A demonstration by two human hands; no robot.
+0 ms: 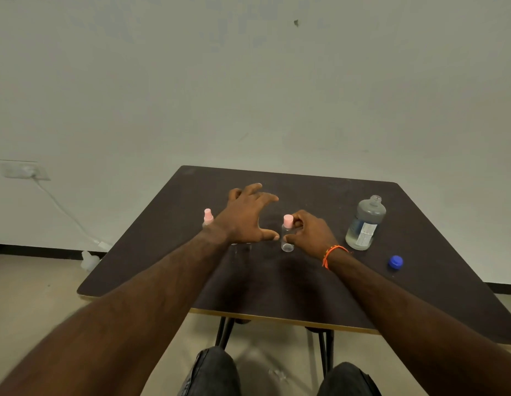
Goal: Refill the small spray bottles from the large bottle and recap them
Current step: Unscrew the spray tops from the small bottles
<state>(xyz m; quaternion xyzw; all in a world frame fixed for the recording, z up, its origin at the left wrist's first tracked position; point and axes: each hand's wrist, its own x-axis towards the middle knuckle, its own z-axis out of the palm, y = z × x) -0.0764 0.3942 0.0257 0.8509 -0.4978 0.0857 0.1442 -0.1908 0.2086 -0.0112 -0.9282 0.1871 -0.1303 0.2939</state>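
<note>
Near the table's [305,295] centre, a small spray bottle [287,237] stands upright — pink cap up — pinched by the right hand [310,234]. Left hand [245,215] hovers beside it, fingers spread, holding nothing. Large bottle [364,224] stands uncapped to the right — blue cap [395,262] nearby.

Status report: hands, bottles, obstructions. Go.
Right hand grips clear pink-capped small spray bottle. Left hand open beside it. Large grey bottle uncapped, blue cap on table. No obstructions.

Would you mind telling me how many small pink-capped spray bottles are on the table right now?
2. One small spray bottle stands at the table's middle, held by the right hand. The other stands farther left, partly behind the left hand, which may hide more.
</note>
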